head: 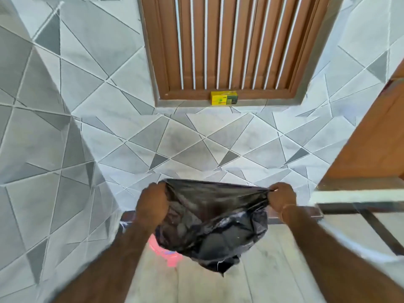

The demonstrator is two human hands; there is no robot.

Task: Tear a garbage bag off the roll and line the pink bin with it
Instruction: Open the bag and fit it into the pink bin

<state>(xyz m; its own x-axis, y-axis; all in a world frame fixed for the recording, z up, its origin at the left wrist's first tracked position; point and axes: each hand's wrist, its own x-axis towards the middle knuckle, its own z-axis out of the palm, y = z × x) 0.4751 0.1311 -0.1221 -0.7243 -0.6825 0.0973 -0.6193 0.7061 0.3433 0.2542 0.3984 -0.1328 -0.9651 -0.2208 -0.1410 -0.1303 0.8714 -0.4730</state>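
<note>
A black garbage bag [214,224] hangs in the air between both hands, its mouth stretched sideways at the top. My left hand [153,204] grips the left edge of the mouth. My right hand [282,196] pinches the right edge. The bag's crumpled bottom sags toward the floor. Below it only a small part of the pink bin [169,258] shows, on the floor under the bag's lower left; the rest is hidden by the bag. The roll itself is not visible; a yellow box [224,98] rests on the window ledge straight ahead.
A grey triangle-patterned tiled wall [87,127] faces me, with a brown barred window [229,44] above. A brown wooden door [371,138] stands at the right, and a dark threshold strip [306,212] crosses the pale floor [273,270].
</note>
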